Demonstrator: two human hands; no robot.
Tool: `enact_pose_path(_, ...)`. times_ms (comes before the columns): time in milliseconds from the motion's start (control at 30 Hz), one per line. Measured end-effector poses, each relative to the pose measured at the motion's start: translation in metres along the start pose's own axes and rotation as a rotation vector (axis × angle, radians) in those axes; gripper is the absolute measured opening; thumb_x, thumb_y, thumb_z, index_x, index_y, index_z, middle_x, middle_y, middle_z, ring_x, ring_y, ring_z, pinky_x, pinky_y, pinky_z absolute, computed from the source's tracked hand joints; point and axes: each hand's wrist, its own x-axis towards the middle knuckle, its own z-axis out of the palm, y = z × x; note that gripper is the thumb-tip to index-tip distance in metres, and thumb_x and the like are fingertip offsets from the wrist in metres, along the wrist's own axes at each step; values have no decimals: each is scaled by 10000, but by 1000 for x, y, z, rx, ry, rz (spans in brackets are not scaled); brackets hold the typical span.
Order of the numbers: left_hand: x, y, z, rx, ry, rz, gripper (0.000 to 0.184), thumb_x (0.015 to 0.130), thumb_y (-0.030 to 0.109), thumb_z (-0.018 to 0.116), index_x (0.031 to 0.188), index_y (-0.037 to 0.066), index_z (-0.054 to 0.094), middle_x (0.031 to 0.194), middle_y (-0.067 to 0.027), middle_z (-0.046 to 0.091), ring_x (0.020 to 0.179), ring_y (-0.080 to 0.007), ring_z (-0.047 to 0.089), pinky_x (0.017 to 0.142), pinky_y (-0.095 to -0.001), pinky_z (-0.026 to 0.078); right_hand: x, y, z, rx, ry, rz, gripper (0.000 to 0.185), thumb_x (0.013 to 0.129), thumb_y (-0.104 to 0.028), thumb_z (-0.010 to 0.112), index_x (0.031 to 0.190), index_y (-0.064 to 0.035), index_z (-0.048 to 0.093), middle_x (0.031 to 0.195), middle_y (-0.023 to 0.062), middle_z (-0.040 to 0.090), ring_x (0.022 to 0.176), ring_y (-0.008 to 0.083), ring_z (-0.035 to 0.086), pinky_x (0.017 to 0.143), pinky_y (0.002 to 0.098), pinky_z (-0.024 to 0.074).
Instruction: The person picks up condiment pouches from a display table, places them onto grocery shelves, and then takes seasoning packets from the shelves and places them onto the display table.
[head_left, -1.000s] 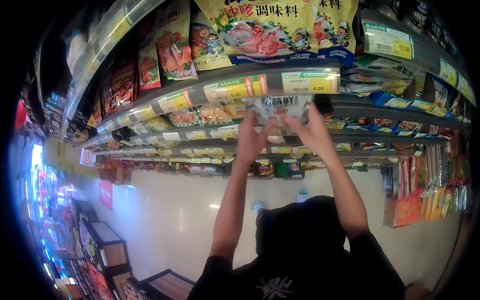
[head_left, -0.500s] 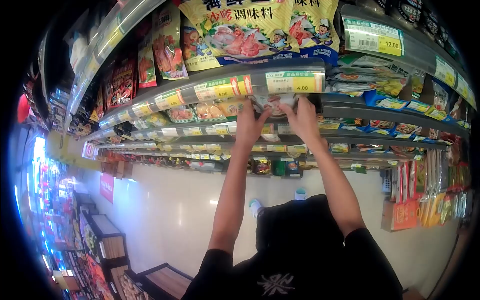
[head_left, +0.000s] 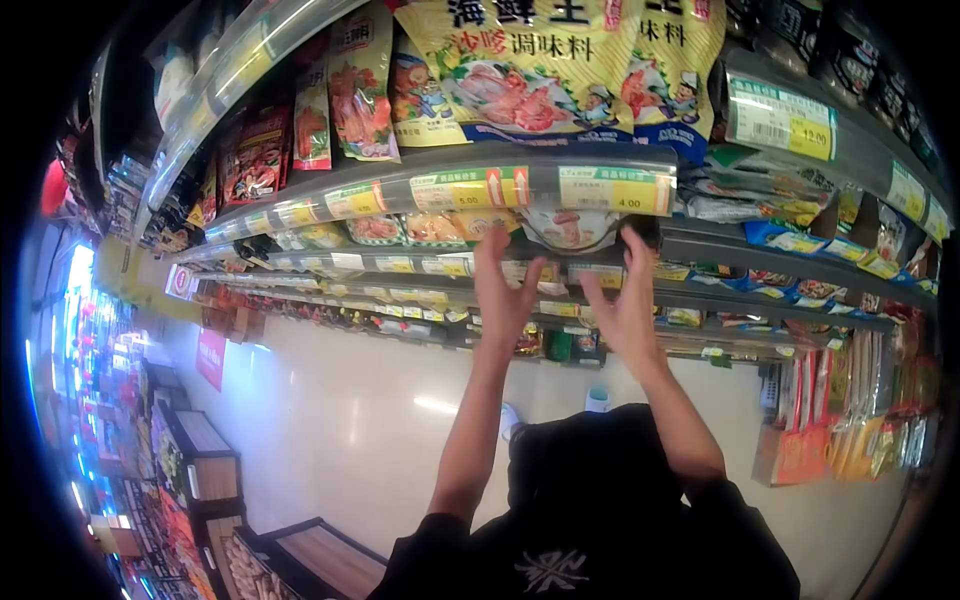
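Under the price strip of a shelf shows a packet with a picture on its front (head_left: 570,230), its top hidden by the strip. My left hand (head_left: 507,292) is just below and left of it, open, with thumb and fingers apart. On the other side, my right hand (head_left: 625,300) is also open, its fingers pointing up at the packet's right edge. Neither hand holds anything. Whether a fingertip still touches the packet I cannot tell.
Large yellow seasoning bags (head_left: 530,70) stand on the shelf above, behind a clear price strip (head_left: 440,190). More stocked shelves run below. Hanging packets (head_left: 800,420) are at the right. Low display stands (head_left: 205,460) stand at the left on the pale floor (head_left: 340,400).
Both hands have let go of the packet and drawn down from it, their fingers opening. More of the packet's front shows now. The view has shifted slightly.
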Motion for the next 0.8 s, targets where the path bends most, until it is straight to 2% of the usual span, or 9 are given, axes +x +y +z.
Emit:
enact_pose_path(100,-49,-4,-12,-29,22,-136,615,785,41,728,1297,-8,392,1135,-130,540,1035,-210,548,902,-351,448,-52,7,-4,-11,-50,-28,638,810,-90,681,1328,30,328,1305,237,384,1215,400,401,1046,444,317)
enact_pose_path(167,-90,-2,-18,-87,-69,-353,556,801,61,717,1263,-19,417,1132,-150,525,962,-241,576,796,-334,487,-86,16,-8,-22,-166,7,630,797,-91,692,1315,17,349,1314,222,392,1228,389,398,1042,428,329)
enact_pose_path(367,-257,-38,1,-279,-167,-840,483,860,97,679,1267,14,434,1125,-117,547,930,-172,588,767,-285,506,-145,77,-20,11,-458,254,549,802,-142,698,1251,14,423,1223,211,463,1157,374,457,989,404,376)
enact_pose_path(500,-247,-23,-25,-397,-227,-878,488,866,125,663,1283,36,426,1157,-127,534,1000,-205,576,799,-315,510,-149,85,-21,13,-521,289,509,827,-187,681,1235,9,446,1169,216,505,1121,366,492,956,402,401)
enact_pose_path(600,-147,53,-90,-582,-98,-684,436,832,-15,569,1255,23,473,1072,-102,562,941,-157,552,754,-282,491,-151,84,-15,77,-590,277,499,835,-197,678,1228,9,449,1148,213,523,1079,355,528,929,399,428)
enact_pose_path(633,-126,66,-113,-513,-31,-451,422,799,-37,548,1215,11,498,1062,-113,561,934,-182,546,742,-302,487,-152,83,-13,90,-602,272,498,836,-201,679,1226,9,450,1146,212,526,1067,350,537,920,397,437)
enact_pose_path(667,-106,88,-137,-526,59,-151,377,828,66,626,1183,3,515,1071,-126,562,901,-208,548,749,-304,478,-153,83,-12,102,-617,266,498,837,-204,680,1225,8,450,1143,210,529,1055,345,547,911,395,445)
enact_pose_path(700,-99,110,-161,-660,168,-34,507,866,393,656,1236,85,497,1121,-91,529,967,-234,527,826,-364,450,-154,83,-11,115,-634,259,497,839,-208,680,1223,8,451,1141,208,531,1043,340,556,902,393,454)
enact_pose_path(800,-43,200,-184,-779,435,420,353,865,406,652,1040,101,623,884,-10,535,848,-185,524,649,-274,430,-161,87,-8,137,-695,287,507,847,-228,680,1229,3,440,1146,194,536,1034,309,566,888,383,465)
